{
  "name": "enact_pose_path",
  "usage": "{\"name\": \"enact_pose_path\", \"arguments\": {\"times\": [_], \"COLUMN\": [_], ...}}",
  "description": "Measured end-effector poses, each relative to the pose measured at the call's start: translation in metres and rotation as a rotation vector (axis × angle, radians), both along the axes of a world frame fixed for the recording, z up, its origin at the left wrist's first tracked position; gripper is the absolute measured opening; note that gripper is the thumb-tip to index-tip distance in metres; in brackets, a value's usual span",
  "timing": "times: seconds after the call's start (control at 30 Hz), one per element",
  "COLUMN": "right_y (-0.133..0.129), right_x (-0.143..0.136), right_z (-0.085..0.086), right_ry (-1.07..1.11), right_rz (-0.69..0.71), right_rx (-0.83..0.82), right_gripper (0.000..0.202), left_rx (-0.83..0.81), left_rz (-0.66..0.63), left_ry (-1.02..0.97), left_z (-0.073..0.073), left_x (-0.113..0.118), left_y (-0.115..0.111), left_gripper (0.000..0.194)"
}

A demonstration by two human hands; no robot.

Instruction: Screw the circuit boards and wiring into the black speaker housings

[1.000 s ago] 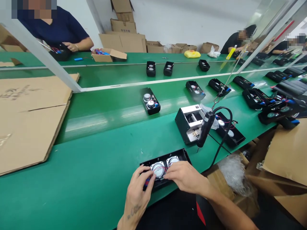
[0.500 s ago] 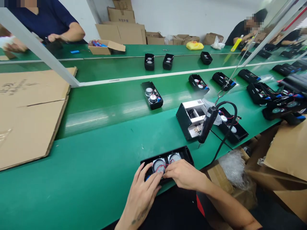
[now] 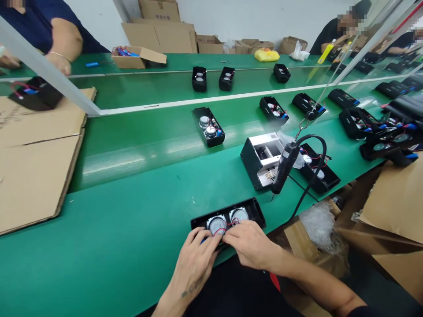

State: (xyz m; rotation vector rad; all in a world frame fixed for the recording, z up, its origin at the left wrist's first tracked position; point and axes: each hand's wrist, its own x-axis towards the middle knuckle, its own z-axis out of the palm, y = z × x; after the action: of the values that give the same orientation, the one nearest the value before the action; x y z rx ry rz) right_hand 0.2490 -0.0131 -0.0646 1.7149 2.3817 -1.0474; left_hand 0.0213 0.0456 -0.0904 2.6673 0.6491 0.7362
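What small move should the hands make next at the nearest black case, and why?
Perhaps ease the red wire down off the speakers: it arcs over them inside the black case, and the left hand and right hand are close together beside it.

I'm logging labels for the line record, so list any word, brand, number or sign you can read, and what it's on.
No text is readable.
Stacked carton by the wall: printed line, too small and blurred.
Flat cardboard at left: dark markings, too blurred.
Hanging screwdriver: pale mark, too small.
Black-and-white machine: small dark patch on top, too small.
Open black case nearest the camera: none visible.
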Motion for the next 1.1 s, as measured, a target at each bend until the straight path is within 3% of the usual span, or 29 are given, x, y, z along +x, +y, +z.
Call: {"name": "enact_pose_path", "arguments": {"times": [0.1, 0.17, 0.27, 0.33, 0.43, 0.63, 0.93, 1.1], "right_y": [0.029, 0.056, 0.091, 0.106, 0.112, 0.107, 0.118, 0.113], "right_x": [0.006, 0.014, 0.02, 0.02, 0.015, 0.01, 0.01, 0.009], "right_z": [0.021, 0.037, 0.056, 0.063, 0.063, 0.049, 0.046, 0.04], "right_ry": [-0.052, -0.062, -0.047, -0.086, -0.12, -0.072, 0.002, -0.065], "right_rz": [0.012, -0.024, -0.001, 0.056, 0.118, 0.075, 0.086, 0.076], "right_rx": [-0.12, -0.154, -0.122, -0.13, -0.151, -0.124, -0.133, -0.112], "right_gripper": [0.029, 0.034, 0.049, 0.055, 0.05, 0.043, 0.042, 0.048], "left_rx": [-0.045, -0.294, -0.826, -0.961, -0.963, -0.961, -0.986, -1.028], "left_rz": [-0.042, -0.025, 0.053, 0.077, 0.069, 0.068, 0.081, 0.078], "left_ry": [0.043, 0.124, 0.277, 0.312, 0.311, 0.293, 0.302, 0.292], "left_z": [0.002, 0.009, 0.027, 0.036, 0.04, 0.033, 0.037, 0.04], "left_x": [0.001, 0.007, 0.02, 0.027, 0.031, 0.03, 0.034, 0.035], "left_y": [0.024, 0.049, 0.089, 0.108, 0.117, 0.113, 0.118, 0.118], "left_gripper": [0.032, 0.04, 0.054, 0.06, 0.062, 0.065, 0.064, 0.063]}}
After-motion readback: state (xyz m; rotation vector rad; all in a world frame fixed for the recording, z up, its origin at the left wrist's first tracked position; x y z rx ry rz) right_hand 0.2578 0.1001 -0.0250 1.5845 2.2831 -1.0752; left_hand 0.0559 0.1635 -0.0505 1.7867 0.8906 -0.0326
